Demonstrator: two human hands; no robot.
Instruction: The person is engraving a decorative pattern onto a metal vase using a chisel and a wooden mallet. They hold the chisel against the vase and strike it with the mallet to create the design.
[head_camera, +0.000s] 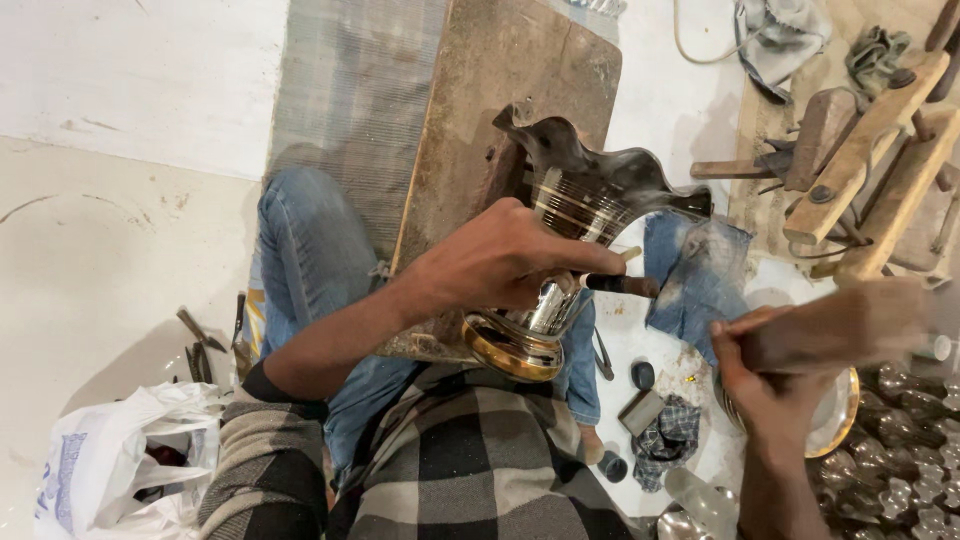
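- Left hand (500, 262): fingers (585, 258) wrapped tight round a dark punch (622, 285) pressed against the metal vase (560, 260).
- Right hand (750, 375): fingers closed on a blurred wooden mallet (840, 322).
- The vase lies tilted on the lap against a wooden board (480, 110); probably stiff, slick and easily dented, best gripped at the narrow waist.

A single head-worn camera looks steeply down, close over the person's lap and the floor (120, 300)

Left hand (500, 255) curled in a closed grip, right hand (760, 375) clenched, forearm raised.
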